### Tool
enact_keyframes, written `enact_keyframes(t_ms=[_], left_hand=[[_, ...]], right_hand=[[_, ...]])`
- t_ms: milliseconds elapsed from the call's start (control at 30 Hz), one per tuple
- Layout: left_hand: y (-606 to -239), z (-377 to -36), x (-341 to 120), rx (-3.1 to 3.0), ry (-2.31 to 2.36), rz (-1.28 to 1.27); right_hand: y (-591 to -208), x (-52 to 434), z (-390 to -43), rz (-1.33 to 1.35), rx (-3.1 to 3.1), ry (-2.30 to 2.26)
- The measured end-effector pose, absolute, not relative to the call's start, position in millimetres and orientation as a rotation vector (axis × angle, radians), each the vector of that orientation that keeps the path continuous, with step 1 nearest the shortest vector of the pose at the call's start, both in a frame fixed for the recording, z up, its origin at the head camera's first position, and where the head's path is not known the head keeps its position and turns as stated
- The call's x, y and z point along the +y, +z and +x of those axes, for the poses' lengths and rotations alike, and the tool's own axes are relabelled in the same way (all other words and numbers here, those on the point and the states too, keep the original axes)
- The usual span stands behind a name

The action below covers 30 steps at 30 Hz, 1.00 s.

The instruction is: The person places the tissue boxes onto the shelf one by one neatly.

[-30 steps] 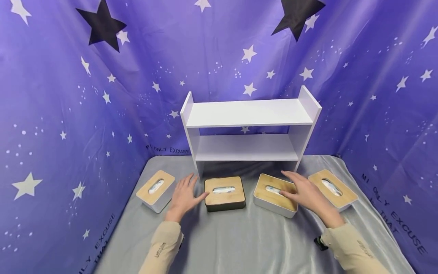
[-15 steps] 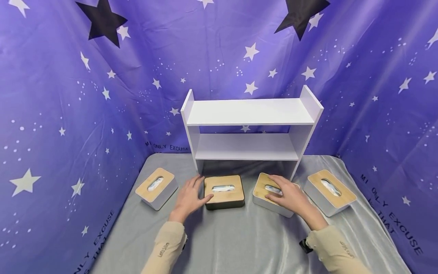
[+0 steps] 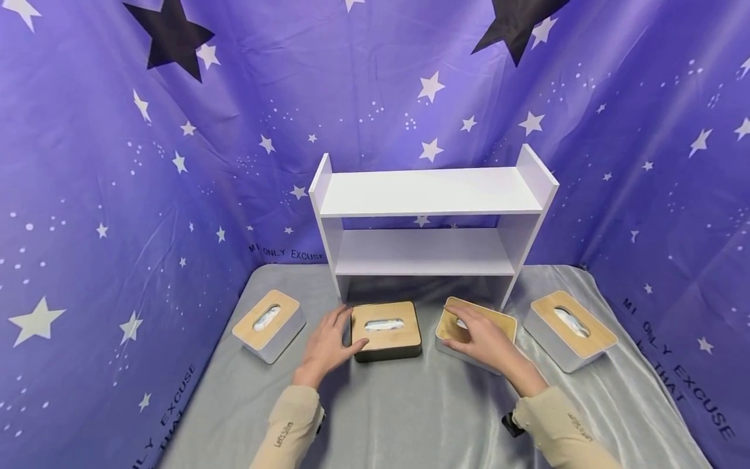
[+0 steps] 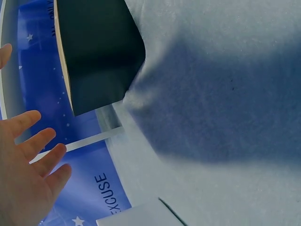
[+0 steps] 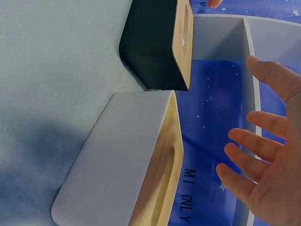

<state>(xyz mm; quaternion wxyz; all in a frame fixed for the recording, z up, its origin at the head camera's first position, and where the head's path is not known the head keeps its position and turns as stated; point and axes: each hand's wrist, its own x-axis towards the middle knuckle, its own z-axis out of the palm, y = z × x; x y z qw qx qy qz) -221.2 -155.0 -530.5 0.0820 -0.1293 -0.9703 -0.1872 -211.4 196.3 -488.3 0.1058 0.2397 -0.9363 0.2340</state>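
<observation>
Four fingers spread and thumb out, my left hand (image 3: pixel 325 345) hovers at the left end of the dark tissue box (image 3: pixel 388 354), which has a wooden lid. In the left wrist view a gap shows between that hand (image 4: pixel 28 174) and the dark tissue box (image 4: pixel 99 56). My right hand (image 3: pixel 483 339) is above a white tissue box (image 3: pixel 505 320), hiding part of its slot. The right wrist view shows this hand (image 5: pixel 270 160) with spread fingers, apart from the white tissue box (image 5: pixel 113 155). Neither hand holds anything.
A white two-tier shelf (image 3: pixel 430 192) stands behind the boxes. One more white tissue box (image 3: pixel 269 326) lies at far left and another white tissue box (image 3: pixel 569 329) at far right. Grey cloth (image 3: pixel 404 417) covers the table; a purple star curtain (image 3: pixel 375 85) surrounds it.
My right hand has moved left, from the right end of the white tissue box to over its middle. My left hand has shifted slightly right toward the dark tissue box. The boxes stay put.
</observation>
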Motion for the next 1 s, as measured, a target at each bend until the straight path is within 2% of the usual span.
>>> enact_keyframes(t_ms=[1000], left_hand=[[-549.1,-211.6,-142.4,-2.916,-0.705,-0.319]], right_hand=[[-513.6,160.5,-210.7,0.707,-2.844,0.875]])
